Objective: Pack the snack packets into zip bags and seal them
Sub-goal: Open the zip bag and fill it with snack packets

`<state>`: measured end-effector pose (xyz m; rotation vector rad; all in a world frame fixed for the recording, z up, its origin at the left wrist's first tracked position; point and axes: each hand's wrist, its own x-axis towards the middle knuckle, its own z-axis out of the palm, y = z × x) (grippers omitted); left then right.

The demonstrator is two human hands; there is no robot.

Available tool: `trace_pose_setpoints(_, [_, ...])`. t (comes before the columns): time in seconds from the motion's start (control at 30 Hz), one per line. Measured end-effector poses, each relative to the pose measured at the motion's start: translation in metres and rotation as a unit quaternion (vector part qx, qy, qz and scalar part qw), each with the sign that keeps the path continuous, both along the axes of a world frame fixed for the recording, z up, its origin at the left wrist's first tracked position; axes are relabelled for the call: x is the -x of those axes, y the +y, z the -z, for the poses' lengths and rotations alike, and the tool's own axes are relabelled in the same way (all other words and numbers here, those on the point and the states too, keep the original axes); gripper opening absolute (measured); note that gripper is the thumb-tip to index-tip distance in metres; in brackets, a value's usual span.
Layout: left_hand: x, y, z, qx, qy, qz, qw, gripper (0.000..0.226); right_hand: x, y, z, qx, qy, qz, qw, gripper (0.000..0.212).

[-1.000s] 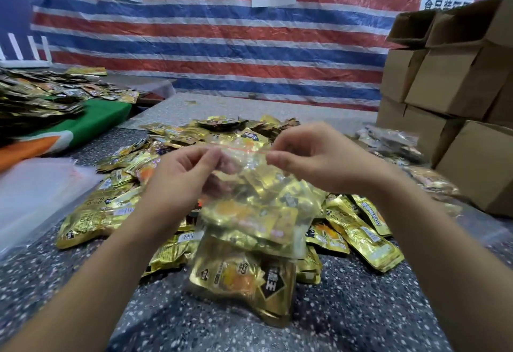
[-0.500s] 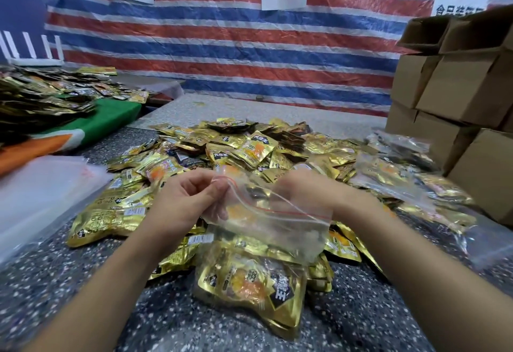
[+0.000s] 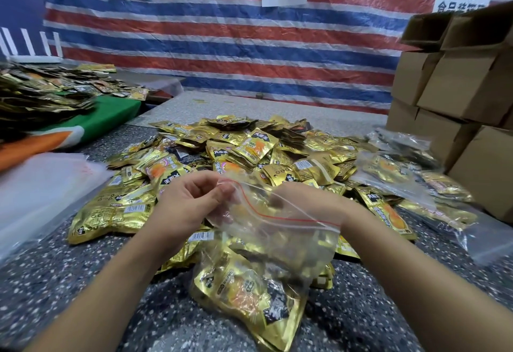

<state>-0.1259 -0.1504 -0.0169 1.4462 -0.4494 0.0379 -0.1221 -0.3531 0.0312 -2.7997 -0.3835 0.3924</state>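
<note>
Now that the zip bag (image 3: 266,240) has dropped from chest height onto the pile, its mouth gapes unsealed, the left hand (image 3: 191,201) pinching the red-lined lip while the right hand (image 3: 302,201) reaches inside, its grip hidden.

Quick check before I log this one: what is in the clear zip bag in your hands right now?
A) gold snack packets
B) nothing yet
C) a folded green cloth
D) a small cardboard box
A: gold snack packets show through the clear zip bag, which the left hand pinches at its red-lined top.
</note>
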Motion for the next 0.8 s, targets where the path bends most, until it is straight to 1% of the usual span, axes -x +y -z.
trace_pose_setpoints(0.1, [-0.001,0.0,0.0,0.001,0.004,0.003,1.0,0.014,0.001,-0.006,-0.006,-0.013,-0.01,0.0,1.0,0.027])
trace_pose_setpoints(0.17, [-0.001,0.0,0.001,0.004,0.007,0.004,1.0,0.014,0.0,-0.015,-0.012,-0.028,-0.03,0.027,0.999,0.033])
trace_pose_setpoints(0.2, [-0.001,0.0,0.001,0.005,0.008,0.005,1.0,0.014,0.0,-0.022,-0.017,-0.06,-0.037,0.048,0.996,0.033])
trace_pose_setpoints(0.27, [-0.001,-0.001,0.001,0.007,0.01,0.002,1.0,0.014,0.0,-0.035,-0.028,-0.18,-0.038,0.098,0.978,0.023])
trace_pose_setpoints(0.33, [-0.002,-0.002,0.0,0.008,0.006,-0.006,1.0,0.014,0.001,-0.046,-0.04,-0.317,-0.04,0.144,0.937,0.017])
trace_pose_setpoints(0.43, [-0.004,-0.007,-0.005,0.008,0.004,-0.017,1.0,0.013,0.007,-0.055,-0.054,-0.503,-0.037,0.176,0.845,0.016])
trace_pose_setpoints(0.53, [-0.007,-0.011,-0.012,0.004,-0.007,-0.025,1.0,0.016,0.015,-0.053,-0.059,-0.636,0.002,0.12,0.762,0.015])
trace_pose_setpoints(0.6, [-0.008,-0.014,-0.016,-0.003,-0.02,-0.021,1.0,0.016,0.019,-0.049,-0.059,-0.677,0.0,0.092,0.73,0.019])
trace_pose_setpoints(0.63, [-0.009,-0.016,-0.017,-0.003,-0.024,-0.018,1.0,0.015,0.02,-0.047,-0.058,-0.685,-0.012,0.088,0.723,0.023])
trace_pose_setpoints(0.7, [-0.009,-0.019,-0.017,0.003,-0.032,-0.019,0.999,0.012,0.023,-0.045,-0.055,-0.687,-0.04,0.081,0.721,0.03])
trace_pose_setpoints(0.8, [-0.009,-0.022,-0.011,0.012,-0.035,-0.028,0.999,0.014,0.028,-0.044,-0.05,-0.666,-0.085,0.062,0.739,0.039])
